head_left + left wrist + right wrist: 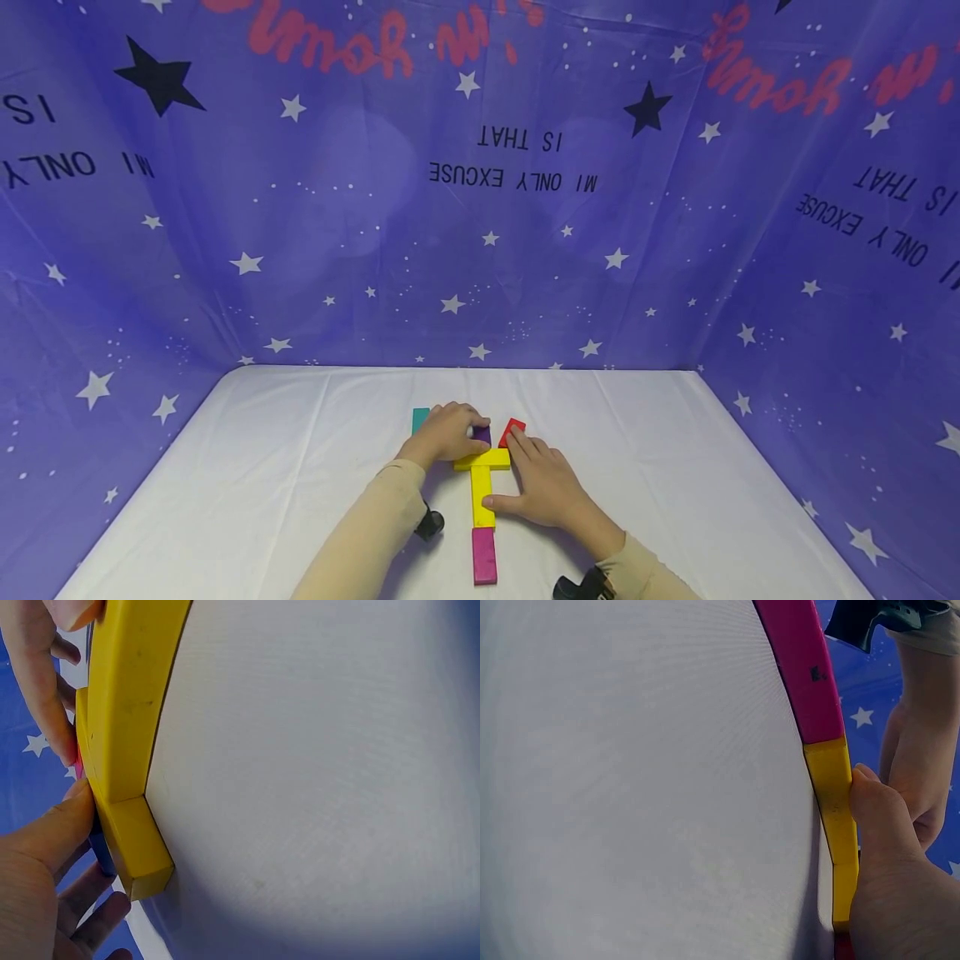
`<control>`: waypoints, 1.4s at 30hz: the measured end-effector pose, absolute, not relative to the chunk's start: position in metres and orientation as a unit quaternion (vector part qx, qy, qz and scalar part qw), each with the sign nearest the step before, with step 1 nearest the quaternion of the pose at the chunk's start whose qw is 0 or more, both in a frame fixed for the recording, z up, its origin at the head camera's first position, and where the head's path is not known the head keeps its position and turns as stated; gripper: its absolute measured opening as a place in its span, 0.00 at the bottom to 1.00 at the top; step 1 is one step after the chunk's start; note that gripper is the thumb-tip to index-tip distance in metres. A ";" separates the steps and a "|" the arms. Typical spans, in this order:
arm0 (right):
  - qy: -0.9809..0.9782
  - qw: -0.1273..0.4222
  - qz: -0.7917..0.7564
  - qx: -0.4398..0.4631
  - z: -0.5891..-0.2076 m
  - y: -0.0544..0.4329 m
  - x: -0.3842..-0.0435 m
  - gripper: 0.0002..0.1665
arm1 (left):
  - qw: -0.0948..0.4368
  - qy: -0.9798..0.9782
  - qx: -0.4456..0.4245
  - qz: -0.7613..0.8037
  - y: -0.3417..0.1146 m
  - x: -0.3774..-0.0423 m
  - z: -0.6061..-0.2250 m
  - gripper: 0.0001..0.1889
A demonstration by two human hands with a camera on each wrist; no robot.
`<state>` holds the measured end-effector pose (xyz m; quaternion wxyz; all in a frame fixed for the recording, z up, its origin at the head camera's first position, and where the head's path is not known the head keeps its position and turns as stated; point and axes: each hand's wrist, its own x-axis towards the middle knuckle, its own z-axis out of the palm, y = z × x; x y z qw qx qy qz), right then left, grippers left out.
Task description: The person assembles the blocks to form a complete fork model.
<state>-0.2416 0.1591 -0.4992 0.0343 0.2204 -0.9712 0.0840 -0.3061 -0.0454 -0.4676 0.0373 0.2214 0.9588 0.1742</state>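
On the table a long yellow block (482, 492) runs away from a magenta block (484, 557) and meets a yellow crosspiece (493, 458), making a T. Behind the crosspiece is a dark purple block (482, 435). My left hand (446, 433) pinches it, thumb at the near side and fingers beyond, partly hidden by the hand. With extended fingers, my right hand (546, 483) touches a tilted red block (512, 432) behind the crosspiece's right end. Its thumb (881, 806) rests against the long yellow block. A teal block (420, 418) shows beside the left hand, partly covered by it.
A white cloth (315, 492) covers the table. Purple star-printed curtains (465, 267) enclose its back and both sides. Black wrist mounts (431, 523) sit on both sleeves, close to the tabletop.
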 end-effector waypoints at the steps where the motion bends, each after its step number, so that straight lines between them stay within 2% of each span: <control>1: -0.971 0.034 0.085 0.220 -0.499 0.159 -0.242 0.70 | 0.039 0.959 0.220 0.175 -0.045 -0.306 -0.467 0.24; 42: -0.972 0.024 0.087 0.215 -0.501 0.159 -0.243 0.70 | 0.046 0.950 0.201 0.234 -0.045 -0.301 -0.468 0.23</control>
